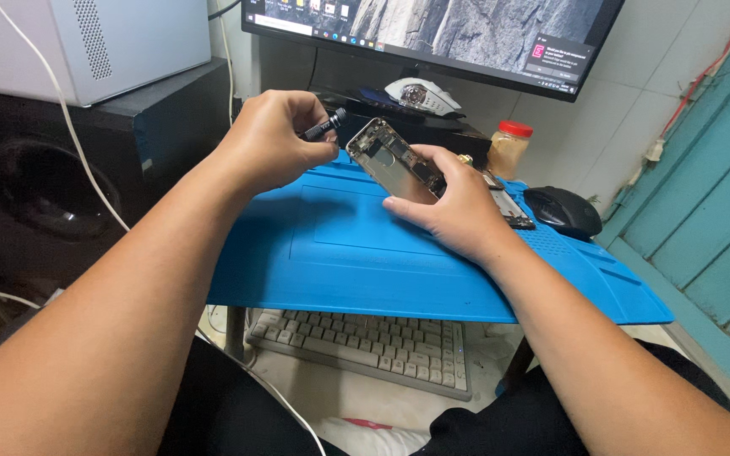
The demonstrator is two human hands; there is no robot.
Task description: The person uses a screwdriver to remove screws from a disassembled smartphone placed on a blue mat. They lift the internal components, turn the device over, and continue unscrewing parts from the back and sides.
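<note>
My right hand [454, 203] grips an opened phone body [394, 160], tilted up above the blue work mat [340, 253], its bare internals facing me. My left hand [276, 139] is closed around a small black screwdriver [324, 127], whose tip points toward the upper end of the phone. Both hands hover over the far middle of the mat. A flat dark phone part [513, 211] lies on the mat just right of my right hand.
A black mouse [563, 211] sits at the mat's right end, a red-lidded jar [509, 148] behind it. A monitor [433, 29] stands at the back, a grey mouse [420, 95] beneath it. A white keyboard [365, 346] lies below the mat. Speaker and white box stand left.
</note>
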